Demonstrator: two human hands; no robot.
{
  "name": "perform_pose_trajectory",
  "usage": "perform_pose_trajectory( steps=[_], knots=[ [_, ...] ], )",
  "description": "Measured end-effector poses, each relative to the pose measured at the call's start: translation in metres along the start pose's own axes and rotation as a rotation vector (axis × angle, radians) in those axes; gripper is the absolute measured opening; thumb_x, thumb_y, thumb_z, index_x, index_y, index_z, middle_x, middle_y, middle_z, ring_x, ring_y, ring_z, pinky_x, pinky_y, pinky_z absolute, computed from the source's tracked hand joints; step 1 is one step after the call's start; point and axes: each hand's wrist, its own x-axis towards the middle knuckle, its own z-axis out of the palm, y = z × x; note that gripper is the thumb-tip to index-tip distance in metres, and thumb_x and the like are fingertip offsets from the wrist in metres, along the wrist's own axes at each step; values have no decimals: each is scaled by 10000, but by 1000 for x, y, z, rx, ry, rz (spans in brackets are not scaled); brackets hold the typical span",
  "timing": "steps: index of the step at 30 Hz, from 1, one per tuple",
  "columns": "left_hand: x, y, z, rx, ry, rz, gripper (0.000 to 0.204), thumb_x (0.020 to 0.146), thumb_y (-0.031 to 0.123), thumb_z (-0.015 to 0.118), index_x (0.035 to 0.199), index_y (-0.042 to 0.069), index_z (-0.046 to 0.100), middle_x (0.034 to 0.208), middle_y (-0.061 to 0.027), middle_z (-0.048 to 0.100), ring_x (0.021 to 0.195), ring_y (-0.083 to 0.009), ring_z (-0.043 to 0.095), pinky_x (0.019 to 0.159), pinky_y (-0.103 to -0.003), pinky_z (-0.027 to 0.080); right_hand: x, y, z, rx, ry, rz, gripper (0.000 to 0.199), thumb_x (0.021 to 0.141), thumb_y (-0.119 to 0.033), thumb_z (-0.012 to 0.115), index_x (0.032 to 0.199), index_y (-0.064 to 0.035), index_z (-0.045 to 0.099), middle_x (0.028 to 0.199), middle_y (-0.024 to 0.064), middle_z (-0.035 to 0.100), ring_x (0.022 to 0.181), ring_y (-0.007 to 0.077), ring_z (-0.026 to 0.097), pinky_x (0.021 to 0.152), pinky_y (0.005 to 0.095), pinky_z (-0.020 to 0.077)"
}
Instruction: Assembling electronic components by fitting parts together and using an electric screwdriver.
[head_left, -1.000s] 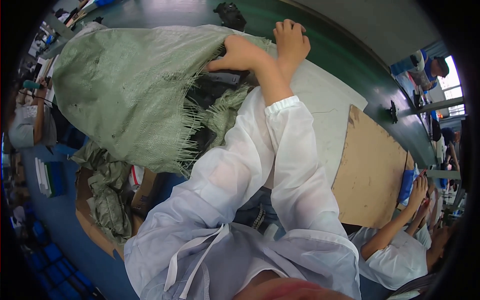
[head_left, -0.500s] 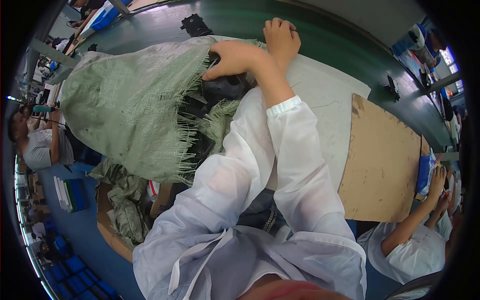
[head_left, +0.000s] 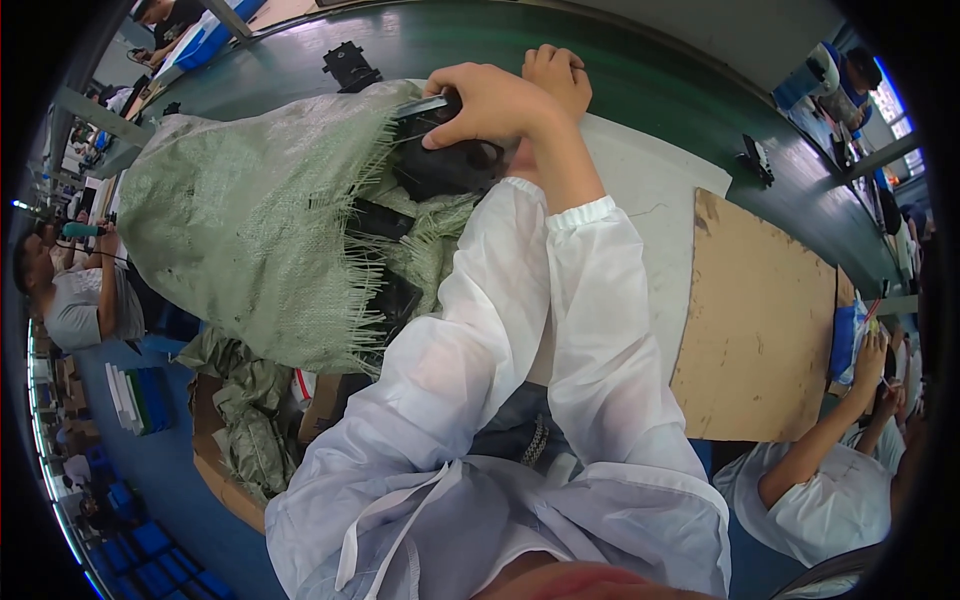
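Note:
My forearms cross, the right over the left. My right hand point(head_left: 490, 105) reaches left to the mouth of a green woven sack point(head_left: 240, 220). Its thumb and fingers close on a black plastic part point(head_left: 440, 168) with a silvery edge, half out of the frayed opening. Beyond my right wrist, my left hand point(head_left: 556, 78) has its fingers curled by the green work surface; whatever is under them is hidden. More black parts point(head_left: 382, 218) show lower in the sack's mouth, beside a fold of the same woven cloth.
A white sheet point(head_left: 650, 190) and brown cardboard point(head_left: 755, 320) lie to the right. Single black parts point(head_left: 350, 66) sit on the green bench point(head_left: 640, 85). A carton point(head_left: 215, 450) holding crumpled sacking stands below left. Other people point(head_left: 820, 480) work on both sides.
My right hand has shifted from the sack's frayed edge onto the black part, whose silvery edge now shows. The sack's mouth has slid slightly left, baring more parts.

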Motion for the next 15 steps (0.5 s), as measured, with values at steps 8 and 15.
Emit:
perform_pose_trajectory(
  steps=[8, 15],
  knots=[
    [5, 9, 5, -7, -137, 78, 121, 769, 88, 608, 854, 60, 688, 901, -119, 663, 871, -334, 580, 780, -379, 496, 3, -4, 5, -24, 43, -19, 520, 648, -307, 858, 1063, -59, 665, 957, 75, 692, 783, 266, 626, 738, 353, 513],
    [-1, 33, 16, -150, -521, -182, 199, 810, 163, 620, 958, 55, 697, 1020, -149, 654, 952, -339, 568, 831, -401, 476, -8, -12, -12, -36, 108, 9, 353, 697, -247, 821, 967, -69, 680, 897, 59, 704, 743, 254, 634, 706, 375, 518]
  ],
)
